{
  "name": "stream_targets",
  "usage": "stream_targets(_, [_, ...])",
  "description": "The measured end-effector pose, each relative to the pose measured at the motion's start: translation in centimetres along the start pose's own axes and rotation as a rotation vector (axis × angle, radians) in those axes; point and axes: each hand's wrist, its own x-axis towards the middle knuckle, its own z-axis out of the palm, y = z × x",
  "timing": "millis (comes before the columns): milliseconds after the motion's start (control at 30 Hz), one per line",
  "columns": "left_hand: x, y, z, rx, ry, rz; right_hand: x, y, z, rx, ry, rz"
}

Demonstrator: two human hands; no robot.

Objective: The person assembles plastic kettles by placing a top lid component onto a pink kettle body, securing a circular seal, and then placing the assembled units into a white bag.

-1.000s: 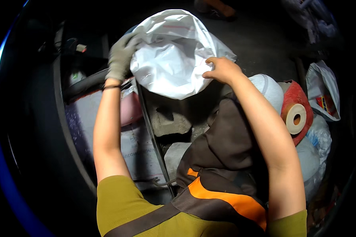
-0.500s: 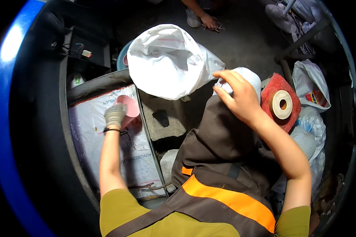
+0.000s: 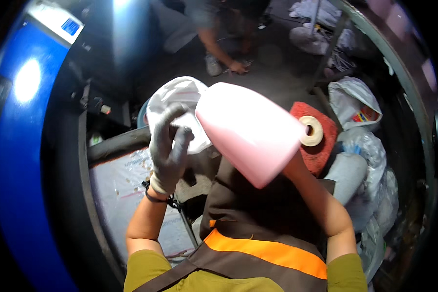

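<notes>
- Our right hand (image 3: 293, 168) reaches behind the pink container (image 3: 248, 131), and its fingers are hidden there, so we cannot tell how that grip closes.
- Our left hand (image 3: 169, 146), in a grey glove, is free, with thumb and fingers apart and loosely curved; its tips are just beside the container's left end, and we cannot tell if they touch.
- We see the container raised above our lap, tilted, its narrower end up to the left and its broad end down to the right.
- Past our left hand, a white bag (image 3: 160, 97) gapes open, partly covered by glove and container, with the edge of a blue tub (image 3: 141, 117) showing behind it.
- Under our left forearm lies a pale printed sheet (image 3: 124, 194) in a dark frame.
- Beyond the container's right end we have a roll of tape (image 3: 318, 132) on a red cloth (image 3: 328, 153).
- Farther right are a second white bag (image 3: 345, 95) with colourful packets inside and some clear plastic bags (image 3: 374, 151).
- Well ahead of us, a co-worker's hand (image 3: 237, 67) reaches down to the floor near a pale shoe (image 3: 212, 64).
</notes>
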Motion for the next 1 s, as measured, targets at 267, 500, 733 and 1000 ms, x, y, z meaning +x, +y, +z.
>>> stream_targets(267, [2.6, -0.1, 4.8, -0.037, -0.355, 0.305, -5.4, -1.7, -2.3, 0.103, 0.228, 0.195])
stream_targets(500, [3.9, 4.5, 5.3, 0.687, -0.951, 0.813, -4.9, -15.4, 1.7, -1.568, -0.038, -0.949])
stream_targets(733, [2.2, 5.0, 3.0, 0.606, -0.963, 0.762, -4.2, -13.5, 2.7, -1.588, -0.644, -0.882])
stream_targets(1000, [1.2, 2.0, -5.3, 0.180, -0.509, 0.255, 3.6, -13.2, 6.5, -1.053, -0.039, -0.674])
